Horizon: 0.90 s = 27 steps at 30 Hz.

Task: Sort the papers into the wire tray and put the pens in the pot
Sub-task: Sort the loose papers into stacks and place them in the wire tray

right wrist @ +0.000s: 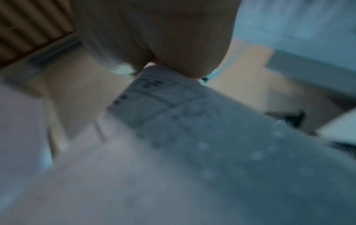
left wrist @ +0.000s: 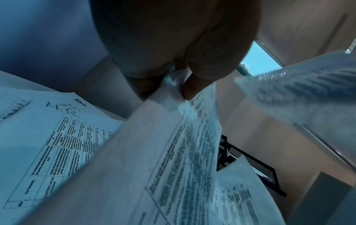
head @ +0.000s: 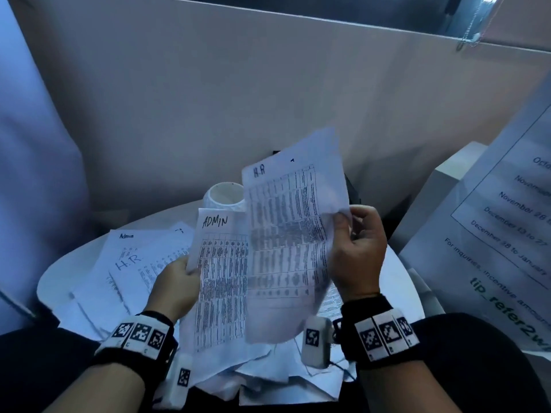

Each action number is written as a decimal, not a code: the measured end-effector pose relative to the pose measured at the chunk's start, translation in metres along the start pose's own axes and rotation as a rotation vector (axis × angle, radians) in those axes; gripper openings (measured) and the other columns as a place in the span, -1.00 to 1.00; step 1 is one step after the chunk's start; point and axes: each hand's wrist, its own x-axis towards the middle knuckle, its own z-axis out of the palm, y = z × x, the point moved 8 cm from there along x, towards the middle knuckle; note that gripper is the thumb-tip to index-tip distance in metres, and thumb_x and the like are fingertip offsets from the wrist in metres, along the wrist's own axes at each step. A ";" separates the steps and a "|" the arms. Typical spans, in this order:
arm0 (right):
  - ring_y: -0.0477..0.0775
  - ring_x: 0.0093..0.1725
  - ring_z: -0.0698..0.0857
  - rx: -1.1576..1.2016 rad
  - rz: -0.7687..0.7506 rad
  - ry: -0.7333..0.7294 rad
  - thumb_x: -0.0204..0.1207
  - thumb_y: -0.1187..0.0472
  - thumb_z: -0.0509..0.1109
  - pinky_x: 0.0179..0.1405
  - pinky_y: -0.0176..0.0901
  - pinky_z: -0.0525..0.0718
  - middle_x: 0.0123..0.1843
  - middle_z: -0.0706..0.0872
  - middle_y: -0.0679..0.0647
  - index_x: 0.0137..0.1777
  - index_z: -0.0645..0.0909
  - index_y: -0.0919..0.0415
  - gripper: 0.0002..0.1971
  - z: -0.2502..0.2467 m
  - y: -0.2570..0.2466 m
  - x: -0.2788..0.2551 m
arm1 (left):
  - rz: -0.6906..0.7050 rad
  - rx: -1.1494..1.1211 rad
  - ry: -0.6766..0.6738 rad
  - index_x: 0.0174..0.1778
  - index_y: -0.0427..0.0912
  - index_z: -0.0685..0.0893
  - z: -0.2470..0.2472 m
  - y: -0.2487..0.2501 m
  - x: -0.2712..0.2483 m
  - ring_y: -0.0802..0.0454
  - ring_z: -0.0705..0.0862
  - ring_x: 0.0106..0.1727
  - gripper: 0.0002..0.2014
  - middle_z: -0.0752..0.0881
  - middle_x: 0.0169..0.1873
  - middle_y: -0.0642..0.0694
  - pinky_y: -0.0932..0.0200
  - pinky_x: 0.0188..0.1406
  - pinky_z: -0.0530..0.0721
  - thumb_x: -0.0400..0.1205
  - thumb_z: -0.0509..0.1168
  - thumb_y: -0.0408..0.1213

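Note:
My left hand [head: 179, 281] pinches the left edge of a printed sheet headed ADMIN [head: 222, 278], seen close up as the ADMIN sheet [left wrist: 173, 152] in the left wrist view. My right hand [head: 357, 248] pinches the right edge of a sheet headed H.R [head: 286, 234], held up over the ADMIN sheet; in the right wrist view the H.R sheet [right wrist: 192, 137] is blurred. A white pot [head: 223, 196] stands behind both sheets. The black wire tray [left wrist: 256, 166] shows past the papers in the left wrist view. No pens are visible.
Several more loose papers [head: 131, 263] marked Admin and H.R lie spread on the round white table [head: 53, 278]. A large printed notice [head: 492, 248] leans at the right. A pale partition wall [head: 238, 99] closes off the back.

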 end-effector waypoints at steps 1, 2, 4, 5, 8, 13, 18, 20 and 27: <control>-0.23 -0.39 0.53 0.081 0.085 0.042 0.67 0.36 0.44 -0.33 -0.39 0.53 -0.32 0.63 -0.17 -0.11 0.59 0.13 -0.83 0.000 0.011 -0.002 | 0.008 -0.018 -0.004 -0.10 -0.26 0.66 0.001 0.001 0.000 -0.21 0.62 -0.30 -0.80 0.71 -0.27 -0.34 0.06 -0.30 0.50 0.77 0.18 -0.32; -0.14 -0.35 0.57 0.152 0.204 0.063 0.68 0.35 0.44 -0.31 -0.28 0.60 -0.29 0.64 -0.03 -0.11 0.60 0.13 -0.84 0.003 0.027 -0.006 | 0.021 -0.046 -0.005 -0.13 -0.26 0.66 0.001 0.003 -0.001 -0.26 0.65 -0.28 -0.79 0.72 -0.29 -0.31 0.05 -0.29 0.52 0.77 0.21 -0.30; 0.14 -0.18 0.72 0.251 0.444 0.019 0.67 0.30 0.45 -0.03 0.10 0.77 -0.17 0.74 0.18 -0.06 0.66 0.17 -0.93 0.015 0.067 -0.024 | 0.036 -0.134 -0.033 -0.17 -0.22 0.74 0.001 0.010 -0.003 -0.32 0.79 -0.19 -0.78 0.83 -0.27 -0.23 -0.02 -0.21 0.68 0.75 0.31 -0.25; 0.31 -0.07 0.76 0.247 0.538 -0.028 0.66 0.26 0.45 0.13 0.26 0.77 -0.08 0.78 0.25 -0.03 0.69 0.19 -0.97 0.020 0.085 -0.036 | 0.038 -0.206 -0.065 -0.17 -0.20 0.79 0.002 0.014 -0.006 -0.28 0.84 -0.18 -0.81 0.87 -0.26 -0.18 -0.09 -0.16 0.77 0.74 0.38 -0.24; 0.34 0.03 0.73 0.122 0.750 -0.147 0.70 0.24 0.41 0.18 0.18 0.76 0.01 0.77 0.26 0.00 0.69 0.22 -0.92 0.027 0.129 -0.073 | 0.008 -0.354 -0.143 -0.03 -0.23 0.86 0.005 0.021 -0.011 -0.23 0.89 -0.12 -0.86 0.91 -0.17 -0.19 -0.23 -0.04 0.85 0.74 0.39 -0.31; 0.02 -0.25 0.56 0.066 0.947 -0.246 0.74 0.27 0.34 -0.25 -0.13 0.54 -0.22 0.64 0.08 -0.10 0.61 0.19 -0.85 0.035 0.172 -0.111 | -0.068 -0.483 -0.142 0.03 -0.27 0.80 0.007 0.015 -0.011 -0.36 0.80 -0.07 -0.70 0.85 -0.09 -0.36 -0.23 -0.09 0.73 0.84 0.15 -0.31; 0.08 -0.21 0.58 0.033 0.922 -0.269 0.70 0.29 0.38 -0.17 -0.05 0.55 -0.25 0.66 0.09 -0.05 0.65 0.20 -0.91 0.045 0.183 -0.122 | -0.061 -0.485 -0.226 0.64 -0.17 0.51 0.019 0.023 -0.017 -0.13 0.48 0.65 -0.29 0.57 0.59 -0.15 -0.20 0.65 0.37 0.77 0.02 0.29; 0.06 -0.24 0.57 0.022 0.928 -0.264 0.69 0.30 0.39 -0.19 -0.05 0.54 -0.25 0.67 0.08 -0.05 0.66 0.19 -0.92 0.043 0.188 -0.125 | -0.057 -0.466 -0.221 0.67 -0.17 0.46 0.020 0.022 -0.018 -0.17 0.39 0.70 -0.26 0.51 0.63 -0.13 -0.24 0.69 0.27 0.73 0.08 0.31; 0.10 -0.07 0.69 -0.028 1.017 -0.131 0.65 0.37 0.37 -0.01 0.10 0.70 0.13 0.75 0.16 0.16 0.67 0.18 -0.84 0.020 0.209 -0.128 | -0.022 -0.207 -0.098 -0.17 -0.36 0.63 0.011 0.003 -0.002 -0.09 0.50 -0.36 -0.71 0.56 -0.38 -0.17 0.04 -0.23 0.48 0.77 0.34 -0.21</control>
